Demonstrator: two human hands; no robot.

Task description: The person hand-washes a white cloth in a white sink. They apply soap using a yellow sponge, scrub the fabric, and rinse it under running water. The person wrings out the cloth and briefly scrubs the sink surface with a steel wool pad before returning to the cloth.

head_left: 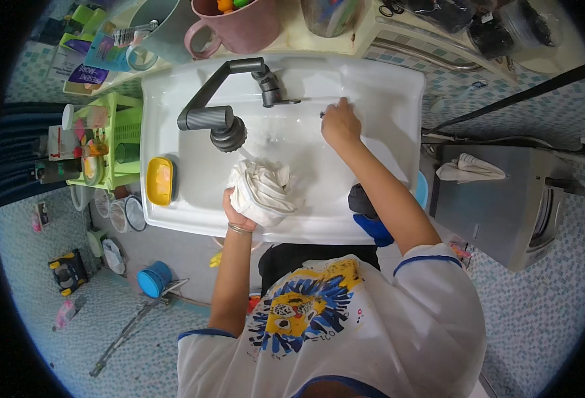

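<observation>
My left hand (237, 213) grips a bunched white cloth (260, 192) from below and its left side, over the near part of the white sink (365, 73). The grey faucet (206, 118) has its round head just above the cloth, and a thin stream of water seems to run down onto it. My right hand (341, 125) is at the far right part of the basin, to the right of the faucet lever (286, 102). Its fingers are curled, and a small dark thing shows at their left edge, too small to name.
A yellow soap dish (160, 180) sits on the sink's left rim. Dark grey and blue cloths (372, 225) hang over the near right edge. Pink mug (246, 26) and grey mug (166, 30) stand on the back shelf. A green rack (117, 139) is at left, a washing machine (498, 205) at right.
</observation>
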